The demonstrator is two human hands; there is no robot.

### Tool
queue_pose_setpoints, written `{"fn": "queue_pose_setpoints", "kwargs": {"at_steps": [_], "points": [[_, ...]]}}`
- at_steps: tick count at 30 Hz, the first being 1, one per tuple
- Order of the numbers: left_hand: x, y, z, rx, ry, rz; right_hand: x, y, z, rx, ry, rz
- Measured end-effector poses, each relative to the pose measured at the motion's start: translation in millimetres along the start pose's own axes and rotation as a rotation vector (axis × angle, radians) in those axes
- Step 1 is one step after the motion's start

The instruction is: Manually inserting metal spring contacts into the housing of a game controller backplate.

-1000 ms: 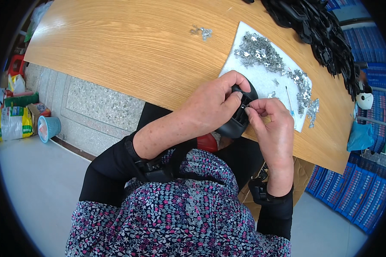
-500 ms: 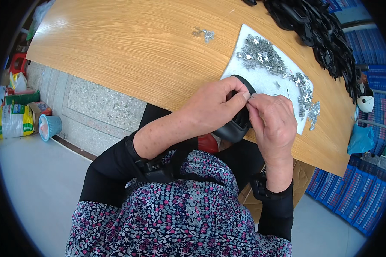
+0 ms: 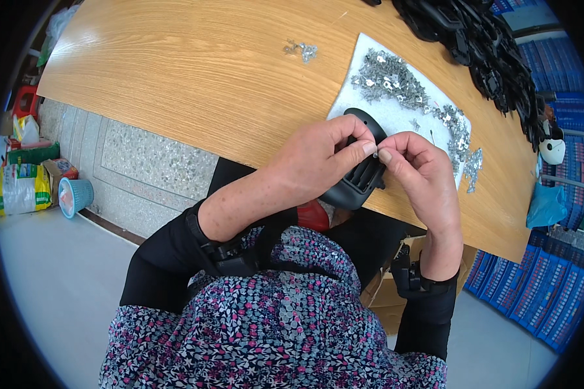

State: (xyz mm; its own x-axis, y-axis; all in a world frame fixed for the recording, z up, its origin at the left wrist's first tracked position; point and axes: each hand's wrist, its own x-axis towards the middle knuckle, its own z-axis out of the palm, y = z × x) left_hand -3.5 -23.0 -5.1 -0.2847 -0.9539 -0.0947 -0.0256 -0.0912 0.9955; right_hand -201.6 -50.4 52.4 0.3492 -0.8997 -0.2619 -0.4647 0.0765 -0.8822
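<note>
Our L hand (image 3: 321, 150) and R hand (image 3: 428, 174) both pinch thumb to index, tips meeting at a small metal bit (image 3: 375, 155); can't tell which has it. The black slatted housing (image 3: 362, 179) sits partly under our L hand, across the table's (image 3: 175, 71) near edge, far end over the white mat (image 3: 344, 104). Housing looks like light, stiff plastic, prob. a bit slick; thin slats may snap, so best held by the outer rim. Bit's prob. stiff, v. light, easily dropped; edges suit fingertips.

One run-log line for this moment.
left hand: at black slotted part | right hand: close to left, small shiny piece between | white mat: heaped metal pieces
</note>
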Motion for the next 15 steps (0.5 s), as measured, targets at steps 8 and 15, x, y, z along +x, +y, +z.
{"fn": "queue_pose_setpoints", "kwargs": {"at_steps": [8, 15], "points": [[0, 1, 0, -0.089, -0.008, -0.018, -2, 11, -1, -0.097, 0.128, -0.162], [2, -5, 1, -0.135, -0.003, 0.013, -4, 27, 14, -0.322, 0.271, -0.331]]}}
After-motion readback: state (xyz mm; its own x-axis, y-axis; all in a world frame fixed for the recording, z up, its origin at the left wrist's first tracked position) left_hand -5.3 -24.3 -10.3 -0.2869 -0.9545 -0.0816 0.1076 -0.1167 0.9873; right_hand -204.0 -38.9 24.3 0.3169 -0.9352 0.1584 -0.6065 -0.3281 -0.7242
